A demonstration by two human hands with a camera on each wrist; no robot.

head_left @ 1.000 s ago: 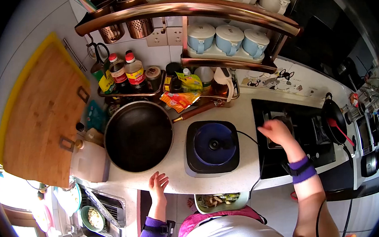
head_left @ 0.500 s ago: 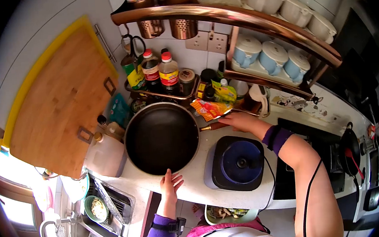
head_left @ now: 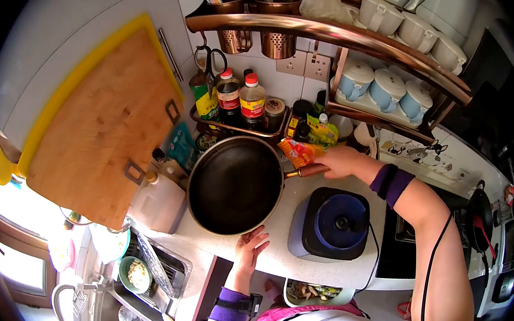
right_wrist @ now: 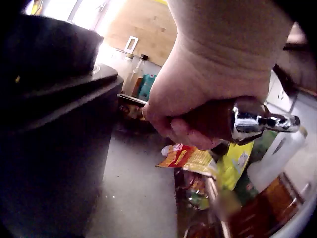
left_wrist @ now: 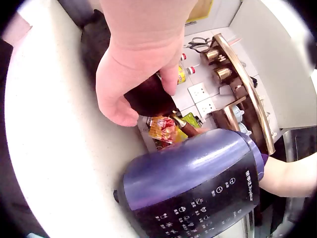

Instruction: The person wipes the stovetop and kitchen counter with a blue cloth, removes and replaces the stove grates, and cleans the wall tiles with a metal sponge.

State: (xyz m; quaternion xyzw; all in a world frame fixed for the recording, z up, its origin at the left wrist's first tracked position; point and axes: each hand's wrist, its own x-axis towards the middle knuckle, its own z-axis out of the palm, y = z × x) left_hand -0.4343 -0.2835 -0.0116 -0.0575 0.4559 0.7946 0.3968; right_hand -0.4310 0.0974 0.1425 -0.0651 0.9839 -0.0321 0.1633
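A large dark frying pan (head_left: pixel 235 186) is at the counter's left part, its brown handle (head_left: pixel 312 170) pointing right. My right hand (head_left: pixel 340 162) grips that handle; in the right wrist view the fingers of the right hand (right_wrist: pixel 198 104) curl round the handle, whose metal end (right_wrist: pixel 247 121) sticks out. At the pan's near rim is my left hand (head_left: pixel 251 250), its fingers reaching up to the rim. The left wrist view shows the left hand (left_wrist: pixel 143 64) with thumb and fingers spread at the dark pan (left_wrist: pixel 148 99); whether they bear its weight, I cannot tell.
A blue and black appliance (head_left: pixel 334 224) stands right of the pan, its cord running toward the stove (head_left: pixel 396 240). Behind are bottles (head_left: pixel 252 100) and an orange packet (head_left: pixel 301 152). A white jug (head_left: pixel 158 204) and wooden board (head_left: pixel 109 124) stand left; an open drawer (head_left: pixel 319 296) is below.
My right hand has moved left from above the stove to the pan's handle and now grips it. The left hand has come up to the pan's near rim. The head view has shifted.
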